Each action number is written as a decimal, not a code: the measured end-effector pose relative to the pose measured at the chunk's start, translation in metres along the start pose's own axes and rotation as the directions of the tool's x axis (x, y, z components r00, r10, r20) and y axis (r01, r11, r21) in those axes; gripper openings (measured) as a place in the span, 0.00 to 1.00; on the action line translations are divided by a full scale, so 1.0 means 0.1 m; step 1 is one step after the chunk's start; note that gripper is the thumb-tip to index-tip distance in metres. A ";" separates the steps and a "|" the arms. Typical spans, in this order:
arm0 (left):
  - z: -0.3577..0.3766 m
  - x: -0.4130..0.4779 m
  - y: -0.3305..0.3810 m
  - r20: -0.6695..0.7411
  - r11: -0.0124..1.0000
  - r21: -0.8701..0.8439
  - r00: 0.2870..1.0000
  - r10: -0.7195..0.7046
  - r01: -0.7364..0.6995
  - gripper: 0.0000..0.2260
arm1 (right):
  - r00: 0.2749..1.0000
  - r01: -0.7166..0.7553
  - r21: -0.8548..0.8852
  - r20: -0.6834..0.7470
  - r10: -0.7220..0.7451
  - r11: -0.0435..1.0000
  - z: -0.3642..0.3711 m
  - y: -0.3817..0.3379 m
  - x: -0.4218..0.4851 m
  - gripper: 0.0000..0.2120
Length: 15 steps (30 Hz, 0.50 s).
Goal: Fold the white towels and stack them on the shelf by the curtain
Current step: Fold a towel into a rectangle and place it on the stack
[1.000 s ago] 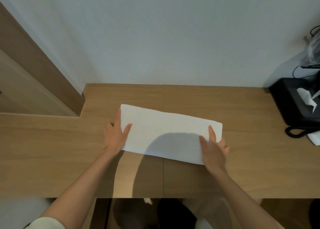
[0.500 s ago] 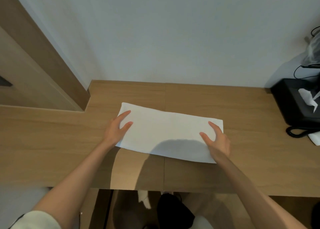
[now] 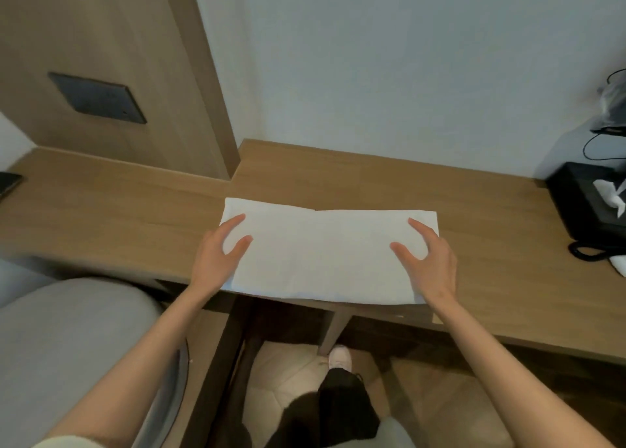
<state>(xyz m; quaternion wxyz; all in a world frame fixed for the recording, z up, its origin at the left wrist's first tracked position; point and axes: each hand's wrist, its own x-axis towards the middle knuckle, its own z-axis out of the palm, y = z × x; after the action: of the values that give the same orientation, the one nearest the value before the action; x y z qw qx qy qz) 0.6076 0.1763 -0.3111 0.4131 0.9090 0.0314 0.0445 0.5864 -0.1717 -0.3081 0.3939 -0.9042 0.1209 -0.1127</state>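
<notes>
A white towel [image 3: 321, 254], folded into a long rectangle, lies across the wooden desk [image 3: 508, 261] with its near edge hanging just over the desk's front. My left hand [image 3: 213, 261] holds the towel's left end, with thumb and forefinger on top and the other fingers hidden at the edge. My right hand [image 3: 430, 264] holds the right end the same way. No shelf or curtain is in view.
A black tissue box [image 3: 582, 203] and a coiled black cord [image 3: 586, 254] sit at the desk's right end. A wooden wall panel with a dark plate [image 3: 98, 97] rises at the left. A grey chair [image 3: 67, 339] stands at the lower left.
The towel has slid toward me, so its near edge now overhangs the desk front. Both hands went from pressing flat on its ends to holding them. My view has pulled back.
</notes>
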 end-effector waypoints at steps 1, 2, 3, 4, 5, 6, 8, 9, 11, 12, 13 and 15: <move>-0.08 -0.14 -0.04 -0.019 1.000 0.000 1.000 -0.004 0.004 0.20 | 1.000 0.017 0.002 0.010 -0.017 1.000 0.00 -0.05 -0.11 0.24; -0.17 -0.29 -0.09 -0.037 1.000 0.001 0.999 -0.010 0.010 0.20 | 0.999 0.031 0.005 0.025 -0.031 1.000 0.01 -0.10 -0.22 0.24; -0.24 -0.43 -0.15 -0.056 1.000 0.005 0.998 -0.019 0.019 0.19 | 0.998 0.041 0.009 0.040 -0.042 0.999 0.02 -0.15 -0.32 0.24; -0.32 -0.57 -0.21 -0.077 0.999 0.011 0.997 -0.032 0.033 0.19 | 0.997 0.049 0.013 0.057 -0.050 0.999 0.03 -0.20 -0.42 0.24; -0.39 -0.70 -0.27 -0.099 0.999 0.013 0.994 -0.049 0.050 0.19 | 0.996 0.056 0.017 0.074 -0.057 0.998 0.05 -0.25 -0.51 0.24; -0.46 -0.82 -0.33 -0.115 0.998 0.007 0.991 -0.069 0.070 0.19 | 0.993 0.064 0.020 0.093 -0.066 0.998 0.07 -0.30 -0.60 0.24; -0.58 -1.09 -0.44 -0.134 0.992 -0.020 0.983 -0.129 0.127 0.18 | 0.986 0.089 0.028 0.140 -0.092 0.996 0.11 -0.39 -0.76 0.24; -0.63 -1.24 -0.48 -0.149 0.987 -0.033 0.975 -0.163 0.160 0.18 | 0.980 0.105 0.038 0.166 -0.110 0.994 0.13 -0.43 -0.84 0.24; -0.72 -1.53 -0.54 -0.197 0.977 -0.061 0.957 -0.214 0.206 0.17 | 0.965 0.133 0.058 0.218 -0.143 0.989 0.17 -0.51 -0.99 0.24; -0.76 -1.68 -0.57 -0.221 0.971 -0.070 0.945 -0.240 0.230 0.17 | 0.957 0.146 0.064 0.242 -0.158 0.987 0.19 -0.54 -1.06 0.24; -0.79 -1.83 -0.58 -0.242 0.963 -0.070 0.932 -0.269 0.260 0.17 | 0.948 0.161 0.071 0.266 -0.174 0.984 0.21 -0.57 -1.13 0.24; -0.85 -2.15 -0.60 -0.281 0.945 -0.051 0.903 -0.325 0.324 0.17 | 0.927 0.192 0.083 0.313 -0.209 0.978 0.24 -0.62 -1.28 0.24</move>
<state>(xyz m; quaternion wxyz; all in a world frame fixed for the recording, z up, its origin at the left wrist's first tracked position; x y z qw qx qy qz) 0.3832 0.2593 -0.3124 0.4074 0.8745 0.2412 0.1058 0.4811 -0.0752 -0.2923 0.4175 -0.9078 -0.0405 -0.0072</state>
